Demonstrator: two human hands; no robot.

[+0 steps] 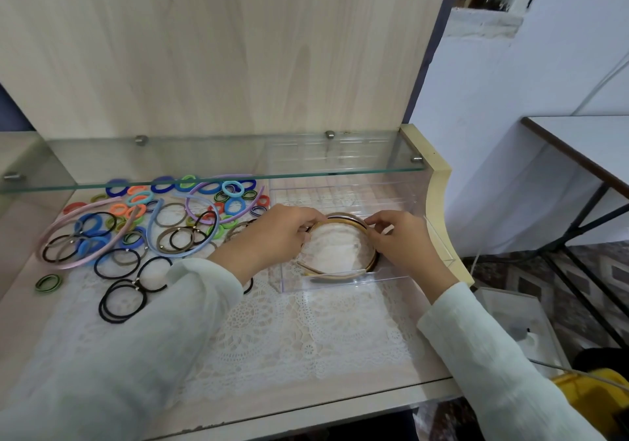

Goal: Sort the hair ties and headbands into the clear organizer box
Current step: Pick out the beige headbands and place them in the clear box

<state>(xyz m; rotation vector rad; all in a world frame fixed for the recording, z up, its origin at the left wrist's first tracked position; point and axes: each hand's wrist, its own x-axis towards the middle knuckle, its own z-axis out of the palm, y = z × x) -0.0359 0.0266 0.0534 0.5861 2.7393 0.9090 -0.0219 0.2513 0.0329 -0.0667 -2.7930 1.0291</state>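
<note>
- The clear organizer box sits on the right part of the tabletop, partly under a glass shelf.
- A nested bundle of headbands (gold, black and beige ones, as far as can be told) lies in the near end of the box, with the open ends pointing to the near side.
- The left hand reaches into the box from the left, and its fingers curl over the far left curve of the bundle.
- The right hand is in the box on the right, with its fingertips pinching the far right curve of the same bundle.
- The two hands are apart, one on each side of the bundle, and both arms wear pale sleeves.
- Loose hair ties in blue, orange, green, black and brown are spread across the left part of the tabletop, outside the box.
- A pink headband, a light blue headband and a purple headband lie among them.
- A few black hair ties lie nearer, beside the left sleeve.
- A white lace cloth covers the tabletop under everything.
</note>
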